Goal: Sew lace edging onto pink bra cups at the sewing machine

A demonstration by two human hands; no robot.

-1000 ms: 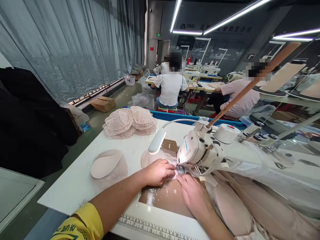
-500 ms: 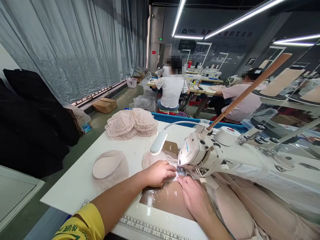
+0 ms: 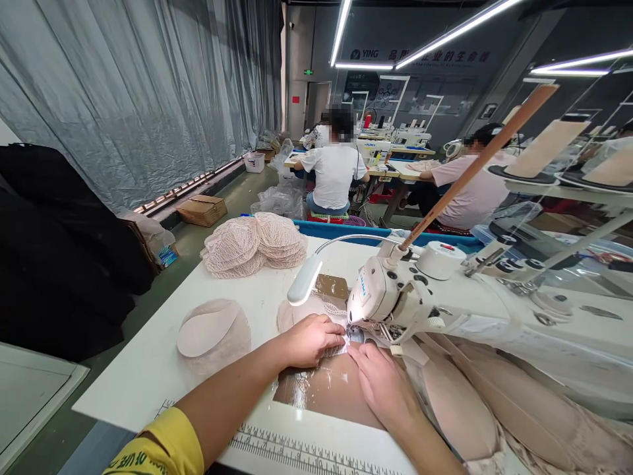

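Note:
In the head view, a beige lace cup piece point(image 3: 302, 307) lies beneath the needle end of a white sewing machine point(image 3: 374, 288). My left hand point(image 3: 314, 340) is closed on this piece just left of the needle, fingertips pressed together on its edge. Right of it, my right hand point(image 3: 380, 380) pinches the near edge of the same piece close to the presser foot. The fingertips partly hide the fabric. Under both hands is a brown, shiny plate point(image 3: 321, 392) on the white table point(image 3: 217, 402). A small lamp point(image 3: 305, 280) shines from above.
Another cup piece point(image 3: 213, 333) lies to the left, and stacked lace pieces point(image 3: 254, 244) sit at the table's back. Beige padded pieces point(image 3: 459, 402) spread right of my right hand. A ruler scale point(image 3: 297, 452) marks the front edge. Two people point(image 3: 332, 175) sit at machines ahead.
The whole view has shifted slightly, so everything appears a little further left. Both hands keep their places on the lace piece at the needle.

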